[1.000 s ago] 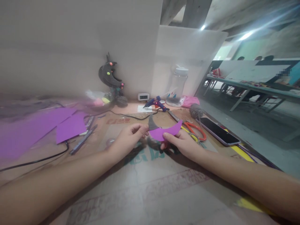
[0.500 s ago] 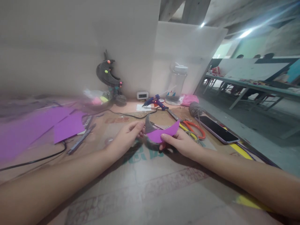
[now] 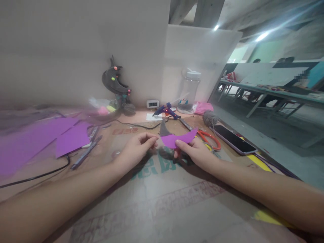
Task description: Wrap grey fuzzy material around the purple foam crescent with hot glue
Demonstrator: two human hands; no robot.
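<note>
My right hand (image 3: 193, 148) is closed on a purple paper crescent (image 3: 183, 137), thumb on top and fingers beneath. Out of its left end rises a dark grey curved tip (image 3: 164, 128), partly covered by the purple paper. Left of these, my left hand (image 3: 144, 144) hangs just apart from the crescent with thumb and fingertips pinched together. Whether anything small is between them cannot be made out. Behind the hands lies a blue glue gun (image 3: 167, 110) with a red light on, and orange-handled scissors (image 3: 210, 140) rest beyond my right hand.
Purple sheets (image 3: 72, 138) and a pen (image 3: 86, 153) lie left. A dark crescent ornament (image 3: 115, 81) stands at the back, near a small digital clock (image 3: 153, 104) and a clear bottle (image 3: 189, 91). Grey yarn (image 3: 210, 118) and a phone (image 3: 233, 140) are right.
My left hand has let go of the crescent's left end and drawn slightly away. The crescent in my right hand has shifted a little up and to the right.
</note>
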